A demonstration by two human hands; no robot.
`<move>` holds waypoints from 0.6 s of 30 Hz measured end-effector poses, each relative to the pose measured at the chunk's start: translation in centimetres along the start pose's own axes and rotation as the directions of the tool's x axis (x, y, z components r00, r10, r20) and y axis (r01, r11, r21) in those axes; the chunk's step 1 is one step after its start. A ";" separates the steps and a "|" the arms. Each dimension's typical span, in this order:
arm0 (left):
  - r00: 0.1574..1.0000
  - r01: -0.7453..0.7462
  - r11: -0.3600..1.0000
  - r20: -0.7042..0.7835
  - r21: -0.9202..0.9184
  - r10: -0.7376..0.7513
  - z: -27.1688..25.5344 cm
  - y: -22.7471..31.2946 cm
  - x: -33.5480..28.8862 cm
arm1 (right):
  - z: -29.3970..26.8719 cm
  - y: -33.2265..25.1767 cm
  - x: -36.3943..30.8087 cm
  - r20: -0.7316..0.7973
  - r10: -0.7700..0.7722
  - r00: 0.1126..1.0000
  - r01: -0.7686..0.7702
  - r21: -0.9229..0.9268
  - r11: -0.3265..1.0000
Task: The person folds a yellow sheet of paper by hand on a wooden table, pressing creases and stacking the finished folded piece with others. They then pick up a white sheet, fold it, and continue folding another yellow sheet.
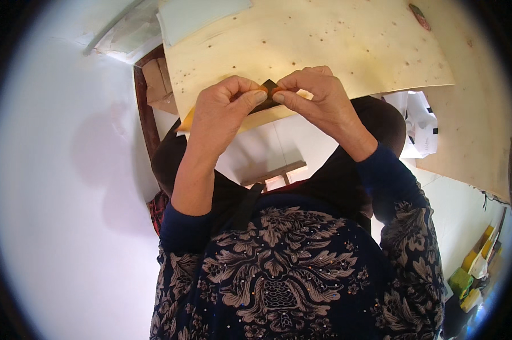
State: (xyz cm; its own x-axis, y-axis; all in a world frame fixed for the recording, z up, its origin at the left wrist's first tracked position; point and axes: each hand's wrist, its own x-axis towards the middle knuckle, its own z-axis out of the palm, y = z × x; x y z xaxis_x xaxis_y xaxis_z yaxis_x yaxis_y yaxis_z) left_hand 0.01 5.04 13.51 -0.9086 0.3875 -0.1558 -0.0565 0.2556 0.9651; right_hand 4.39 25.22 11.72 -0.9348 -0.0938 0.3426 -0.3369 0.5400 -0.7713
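Note:
Over the near edge of the wooden table (318, 48), my two hands are close together, fingertips almost meeting. My left hand (224, 107) pinches, between thumb and forefinger, one side of a small dark piece with a pointed top (269, 103); it looks like a thin sheet. On the other side, the thumb and forefinger of my right hand (318, 96) pinch the same piece. Orange shows at the fingertips of both hands; what it belongs to is too small to tell. A yellow-orange pointed thing (186, 122) sticks out beside my left wrist, partly hidden.
A pale sheet (202, 18) lies on the table's far left. A small reddish-brown object (419, 17) rests at the far right. Below the tabletop are a cardboard box (157, 82) at left and a white bag (419, 124) at right. Yellow and green packages (462, 282) stand lower right.

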 end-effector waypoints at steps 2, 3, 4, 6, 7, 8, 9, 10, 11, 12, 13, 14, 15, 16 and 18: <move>0.997 -0.072 0.997 -0.031 0.005 0.072 -0.7 2.2 -1.7 | -1.0 -3.1 0.2 0.017 0.033 0.999 -0.035 0.127 0.991; 0.992 -0.117 0.992 -0.060 -0.039 0.115 -0.8 3.0 -2.6 | -1.3 -4.5 0.2 0.046 0.090 0.995 -0.098 0.233 0.967; 0.991 -0.108 0.994 -0.076 0.009 0.108 -1.0 3.7 -3.5 | -1.6 -5.7 0.0 0.080 0.134 0.988 -0.154 0.341 0.927; 0.977 -0.186 0.981 -0.092 0.061 0.191 -1.5 4.4 -5.0 | -2.1 -7.9 -0.6 0.067 0.126 0.990 -0.140 0.296 0.945; 0.984 -0.158 0.987 -0.078 0.028 0.160 -1.8 4.6 -5.8 | -2.3 -8.8 -1.0 0.059 0.118 0.991 -0.130 0.279 0.951; 0.987 -0.149 0.989 -0.060 0.002 0.149 -2.2 4.6 -6.5 | -2.3 -9.5 -1.3 0.062 0.113 0.992 -0.126 0.276 0.953; 0.992 -0.123 0.992 -0.043 -0.031 0.122 -2.5 4.6 -7.2 | -2.3 -10.1 -1.6 0.064 0.109 0.992 -0.122 0.272 0.954; 0.991 -0.129 0.991 -0.024 -0.037 0.128 -2.8 4.7 -7.7 | -2.3 -10.7 -1.9 0.076 0.138 0.988 -0.154 0.273 0.950; 0.993 -0.119 0.992 -0.006 -0.050 0.119 -3.0 4.7 -8.1 | -2.3 -11.2 -2.2 0.079 0.115 0.990 -0.132 0.280 0.951; 0.998 -0.063 0.997 0.006 -0.046 0.063 -3.1 4.9 -8.5 | -2.4 -11.6 -2.4 0.093 0.125 0.988 -0.148 0.293 0.945; 0.992 -0.123 0.992 0.011 -0.004 0.123 -3.3 5.0 -9.0 | -2.4 -12.0 -2.6 0.116 0.158 0.981 -0.187 0.323 0.928; 0.983 -0.181 0.983 -0.005 -0.024 0.181 -3.2 5.2 -9.2 | -2.5 -12.3 -2.9 0.116 0.132 0.984 -0.162 0.304 0.939; 0.975 -0.220 0.974 -0.028 -0.046 0.219 -3.0 5.4 -9.5 | -2.5 -12.6 -3.1 0.125 0.129 0.984 -0.161 0.300 0.940; 0.966 -0.256 0.964 -0.052 -0.066 0.253 -2.9 5.5 -9.7 | -2.5 -12.8 -3.3 0.133 0.102 0.986 -0.141 0.330 0.933; 0.972 -0.235 0.969 -0.021 -0.075 0.234 -3.0 5.7 -10.0 | -2.2 -12.8 -3.4 0.136 0.057 0.989 -0.095 0.298 0.950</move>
State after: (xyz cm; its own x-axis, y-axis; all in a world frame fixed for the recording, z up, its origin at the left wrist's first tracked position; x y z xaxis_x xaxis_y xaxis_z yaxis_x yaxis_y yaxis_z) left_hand 7.56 0.00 21.21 -0.9049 0.4183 0.0787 0.1275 0.0900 0.9877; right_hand 12.11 20.46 21.62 -0.9590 -0.1760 0.2221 -0.2643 0.2727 -0.9251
